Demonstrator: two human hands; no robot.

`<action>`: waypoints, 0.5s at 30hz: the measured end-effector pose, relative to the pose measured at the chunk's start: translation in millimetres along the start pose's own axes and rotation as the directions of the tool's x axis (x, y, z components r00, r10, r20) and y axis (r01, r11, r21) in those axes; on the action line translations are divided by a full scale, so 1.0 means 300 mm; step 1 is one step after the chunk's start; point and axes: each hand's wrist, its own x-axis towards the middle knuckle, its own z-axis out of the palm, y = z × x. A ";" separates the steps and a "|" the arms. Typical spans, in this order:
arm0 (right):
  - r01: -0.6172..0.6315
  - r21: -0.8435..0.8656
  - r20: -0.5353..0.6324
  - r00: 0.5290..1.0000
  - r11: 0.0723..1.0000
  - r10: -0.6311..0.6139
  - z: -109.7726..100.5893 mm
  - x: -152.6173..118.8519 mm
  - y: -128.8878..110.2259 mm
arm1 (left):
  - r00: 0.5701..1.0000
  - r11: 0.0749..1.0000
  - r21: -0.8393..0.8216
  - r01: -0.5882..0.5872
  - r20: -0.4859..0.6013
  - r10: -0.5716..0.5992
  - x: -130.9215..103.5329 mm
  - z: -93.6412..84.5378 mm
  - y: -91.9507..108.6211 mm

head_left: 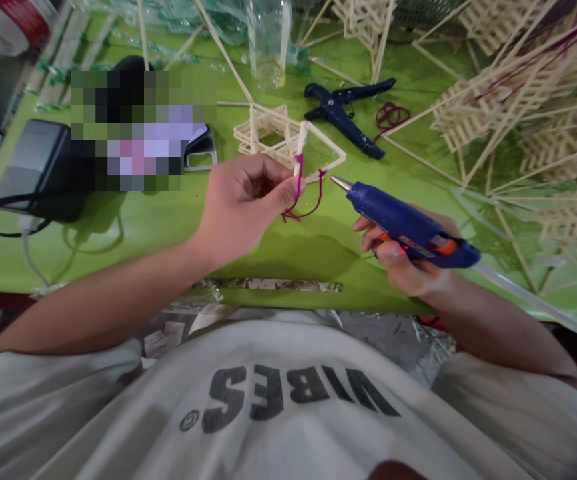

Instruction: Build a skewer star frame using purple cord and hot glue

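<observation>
My left hand (245, 207) pinches a small frame of pale wooden sticks (338, 159) between thumb and fingers. A purple cord (313, 212) is tied to the frame and hangs in a loop below it. My right hand (403, 263) is wrapped round a blue hot glue gun (398, 217), whose metal nozzle points left, close to the cord's right knot. A clear glue stick (533, 297) sticks out of the gun's back end. Just beyond my left hand lies a stacked stick piece (268, 130), partly behind the held frame.
Dark blue cutters (343, 113) lie beyond the glue gun, beside a bundle of purple cord (392, 117). A clear plastic bottle (268, 47) stands at the back. Stick structures (498, 113) crowd the right. A power bank (43, 167) with cables sits left on the green table (143, 260).
</observation>
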 end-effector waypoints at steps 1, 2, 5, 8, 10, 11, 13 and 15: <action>0.009 -0.008 -0.001 1.000 1.000 -0.009 0.001 0.004 -0.004 | 1.000 1.000 -0.007 -0.005 0.002 0.005 0.000 0.000 -0.003; 0.014 -0.011 0.000 1.000 1.000 -0.014 0.000 0.006 -0.007 | 1.000 1.000 -0.010 -0.011 0.005 0.011 0.000 0.000 -0.006; 0.007 -0.002 0.021 1.000 1.000 -0.007 -0.005 0.004 -0.011 | 0.999 0.999 -0.011 -0.032 0.010 0.032 0.002 0.000 -0.014; -0.028 0.015 0.041 0.999 0.999 0.028 -0.011 -0.004 -0.007 | 1.000 0.999 0.026 -0.030 0.006 0.030 0.000 -0.001 -0.012; -0.042 0.025 0.048 0.998 0.999 0.040 -0.014 -0.009 -0.004 | 1.000 0.997 0.070 -0.020 0.005 0.020 -0.004 -0.003 -0.008; -0.044 0.030 0.051 0.998 0.999 0.042 -0.015 -0.011 -0.003 | 1.000 0.996 0.089 -0.018 0.007 0.018 -0.006 -0.003 -0.006; -0.052 0.032 0.056 0.997 0.998 0.050 -0.015 -0.013 -0.002 | 1.000 0.994 0.107 -0.026 0.007 0.025 -0.009 -0.005 -0.004; -0.080 0.027 0.051 0.996 0.996 0.078 -0.014 -0.015 -0.002 | 0.999 0.993 0.115 -0.032 0.010 0.031 -0.012 -0.006 -0.004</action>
